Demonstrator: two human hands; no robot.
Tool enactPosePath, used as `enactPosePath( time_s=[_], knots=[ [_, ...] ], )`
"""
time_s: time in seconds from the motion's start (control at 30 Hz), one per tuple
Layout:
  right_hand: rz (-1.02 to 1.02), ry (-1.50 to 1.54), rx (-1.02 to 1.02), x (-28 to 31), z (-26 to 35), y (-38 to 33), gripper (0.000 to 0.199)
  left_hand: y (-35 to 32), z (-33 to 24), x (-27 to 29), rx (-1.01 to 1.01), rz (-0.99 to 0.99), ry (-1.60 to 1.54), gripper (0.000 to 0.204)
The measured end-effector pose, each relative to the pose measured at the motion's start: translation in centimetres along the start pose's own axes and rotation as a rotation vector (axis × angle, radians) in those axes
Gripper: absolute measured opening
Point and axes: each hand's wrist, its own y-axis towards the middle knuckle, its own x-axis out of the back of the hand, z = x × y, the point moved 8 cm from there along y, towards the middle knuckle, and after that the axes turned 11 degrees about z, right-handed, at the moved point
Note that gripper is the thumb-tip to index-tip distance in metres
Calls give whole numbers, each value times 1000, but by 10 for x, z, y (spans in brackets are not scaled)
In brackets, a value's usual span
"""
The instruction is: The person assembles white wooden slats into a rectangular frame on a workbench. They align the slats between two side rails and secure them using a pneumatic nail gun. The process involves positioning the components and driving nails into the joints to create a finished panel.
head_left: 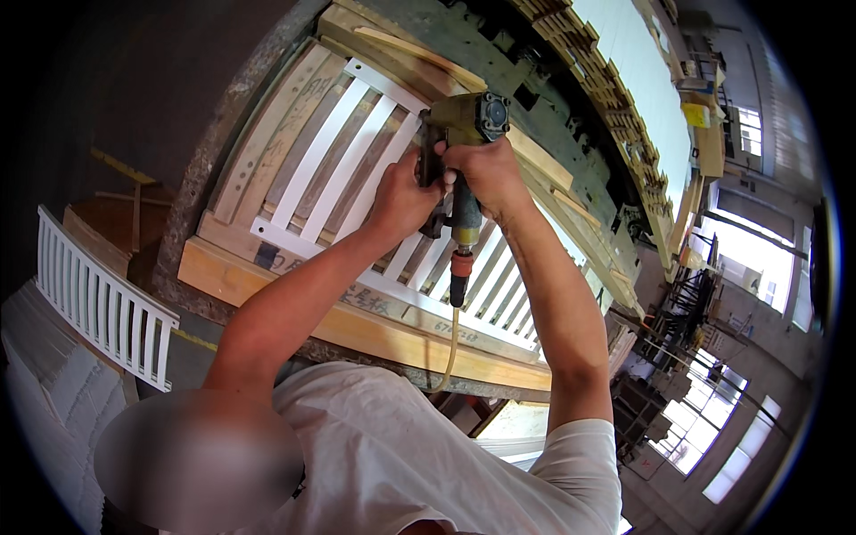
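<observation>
A pneumatic nail gun [464,120] is held over a white slatted panel [290,239]. My right hand [490,176] is wrapped round the gun's handle, below its yellowish head. On the gun's left side, my left hand [401,196] has its fingers curled against the dark magazine. A red and black coupling joins the handle's lower end to a thin air hose [452,348], which runs down toward my body. The panel lies inside a wooden jig [232,281], its slats running between two rails. Hands and gun cover part of the far rail; the nail tip is hidden.
The jig rests on a heavy bench with a worn edge [192,192]. Wood strips [535,165] lie along its far side. Another white slatted panel [107,308] stands at left. Beyond, stacked wood pieces border a large white surface [646,98]. Shelving and windows are at right.
</observation>
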Motion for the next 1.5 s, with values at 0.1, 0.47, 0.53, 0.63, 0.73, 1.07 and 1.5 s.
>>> enactPosePath(
  time_s=[0.1,0.47,0.53,0.63,0.73,1.07,1.5],
  knots=[
    [-18,-42,16,-8,12,-5,9,2,5,1,-3,-16,-5,36],
    [40,-126,-23,-21,20,21,19,1,-9,33,20,-132,-19,25],
    [41,-127,-29,-22,20,23,18,1,-9,36,22,-157,40,26],
    [29,-112,-23,-26,23,22,16,1,-10,39,17,-164,92,39],
    [25,-102,-9,-31,29,19,13,3,-8,40,5,-168,89,38],
    [32,-80,-12,-36,30,24,9,6,-1,41,61,-117,-12,29],
    [155,-149,-20,-56,42,49,16,13,-1,69,-47,-217,-106,38]
  ],
)
